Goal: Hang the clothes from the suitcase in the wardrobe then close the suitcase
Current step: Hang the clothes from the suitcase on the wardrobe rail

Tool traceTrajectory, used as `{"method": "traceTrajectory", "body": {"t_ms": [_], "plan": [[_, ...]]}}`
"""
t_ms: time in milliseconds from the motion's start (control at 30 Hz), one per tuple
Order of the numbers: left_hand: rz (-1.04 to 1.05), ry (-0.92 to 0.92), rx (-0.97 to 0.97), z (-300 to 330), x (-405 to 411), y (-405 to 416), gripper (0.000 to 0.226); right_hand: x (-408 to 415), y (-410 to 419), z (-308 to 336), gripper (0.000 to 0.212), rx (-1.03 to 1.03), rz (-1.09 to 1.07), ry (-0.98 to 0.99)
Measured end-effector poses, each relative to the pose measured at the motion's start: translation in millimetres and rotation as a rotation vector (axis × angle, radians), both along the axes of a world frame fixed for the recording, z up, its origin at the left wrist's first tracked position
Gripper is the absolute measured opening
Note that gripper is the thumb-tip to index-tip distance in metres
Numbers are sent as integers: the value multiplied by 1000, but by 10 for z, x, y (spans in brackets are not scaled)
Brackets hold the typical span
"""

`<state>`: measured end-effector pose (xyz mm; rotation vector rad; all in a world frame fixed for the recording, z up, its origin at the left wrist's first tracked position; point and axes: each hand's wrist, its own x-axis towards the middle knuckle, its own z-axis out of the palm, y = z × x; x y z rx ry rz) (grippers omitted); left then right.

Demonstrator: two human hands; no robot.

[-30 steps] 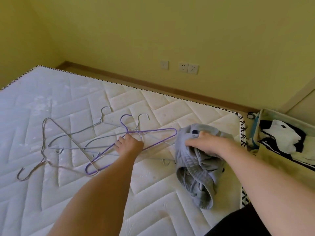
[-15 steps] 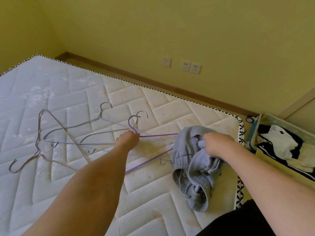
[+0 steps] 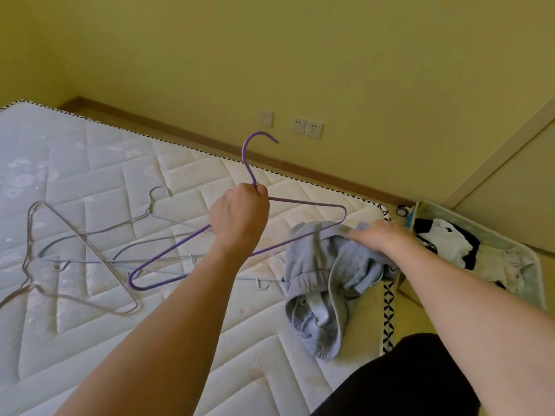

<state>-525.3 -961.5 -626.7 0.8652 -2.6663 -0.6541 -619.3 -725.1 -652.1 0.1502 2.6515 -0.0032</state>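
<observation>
Gripping purple wire hanger [image 3: 300, 202] at its neck, my left hand [image 3: 238, 216] is holding it above the mattress [image 3: 90, 163] | right hand [image 3: 380, 237] is resting, fingers extended, on grey sweatpants [image 3: 327, 280] beside the open suitcase [image 3: 531, 265] | no readable writing.

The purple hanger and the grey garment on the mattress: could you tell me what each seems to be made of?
Purple hanger: thin wire, apparently metal under a matte purple coating; slim, sharply bent rod. Grey garment: soft knit, probably cotton jersey; limp folds, ribbed band, matte.
</observation>
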Motion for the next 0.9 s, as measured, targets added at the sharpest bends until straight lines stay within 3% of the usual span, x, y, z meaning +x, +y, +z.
{"method": "traceTrajectory", "body": {"t_ms": [67,133,300,433,567,667,733,900], "plan": [[-57,12,-40,190,18,129,43,15,106,139,107,-17,-75,67],[-100,13,-78,329,50,208,38,-78,234,114,95,-26,-130,69],[-139,-11,-72,516,64,297,32,-122,355,245,26,-427,-267,-159],[-191,35,-109,548,87,426,32,8,324,519,21,-579,-295,-227],[-171,77,-99,620,128,410,33,-18,358,630,48,-548,-247,-213],[-132,110,-103,676,173,334,39,-132,354,598,29,-519,-249,47],[-114,133,-120,708,160,332,40,-233,382,520,31,-450,-232,201],[-221,181,-192,642,87,617,46,-117,282,612,14,-524,-70,209]]}}
